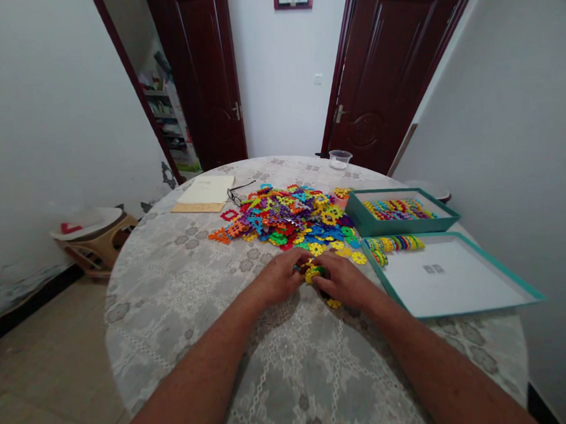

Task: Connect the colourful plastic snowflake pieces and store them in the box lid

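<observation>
Both hands meet over the near side of a heap of colourful plastic pieces (283, 212). My left hand (281, 275) has its fingers closed at the left side of some small yellow and green snowflake discs (312, 273). From the right, my right hand (341, 277) curls its fingers round the same discs. How the discs join is partly hidden by the fingers. A yellow disc (334, 303) lies on the cloth beneath my right hand. More flat discs, mostly yellow, such as this yellow disc (359, 258), lie just beyond my hands.
To the right stand a green box (403, 227) with rows of discs and its shallow lid (441, 285) holding short disc rows. Eyeglasses (235, 196) and a notepad (207, 190) lie back left. A clear plastic bowl (340, 159) sits at the far edge of the round table.
</observation>
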Tool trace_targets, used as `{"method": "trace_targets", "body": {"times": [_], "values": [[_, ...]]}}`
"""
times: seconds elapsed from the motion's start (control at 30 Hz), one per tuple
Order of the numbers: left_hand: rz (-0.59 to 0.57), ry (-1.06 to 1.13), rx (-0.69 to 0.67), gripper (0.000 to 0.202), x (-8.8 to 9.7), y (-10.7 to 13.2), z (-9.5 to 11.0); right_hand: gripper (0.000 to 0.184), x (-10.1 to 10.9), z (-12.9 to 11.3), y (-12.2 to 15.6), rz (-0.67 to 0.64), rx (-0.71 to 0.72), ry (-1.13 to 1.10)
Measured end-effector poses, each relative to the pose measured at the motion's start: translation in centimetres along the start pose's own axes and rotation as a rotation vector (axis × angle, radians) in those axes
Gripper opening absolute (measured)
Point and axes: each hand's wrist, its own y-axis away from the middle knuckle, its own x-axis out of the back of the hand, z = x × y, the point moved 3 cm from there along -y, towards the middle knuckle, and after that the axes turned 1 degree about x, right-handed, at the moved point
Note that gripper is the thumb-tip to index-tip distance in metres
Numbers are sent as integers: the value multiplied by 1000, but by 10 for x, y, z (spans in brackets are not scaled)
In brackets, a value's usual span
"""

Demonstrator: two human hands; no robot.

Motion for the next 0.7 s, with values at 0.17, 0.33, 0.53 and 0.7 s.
{"method": "trace_targets", "body": {"times": [0.17,0.33,0.53,0.7], "values": [[44,5,94,31,5,0,-6,10,-3,1,1,23,-7,36],[89,-89,136,18,9,1,-6,9,0,0,-1,64,-38,60],[25,-189,90,15,0,1,1,22,-2,-2,-1,63,-7,0],[14,-158,90,14,-5,0,2,20,-5,-2,-1,34,45,-4]]}}
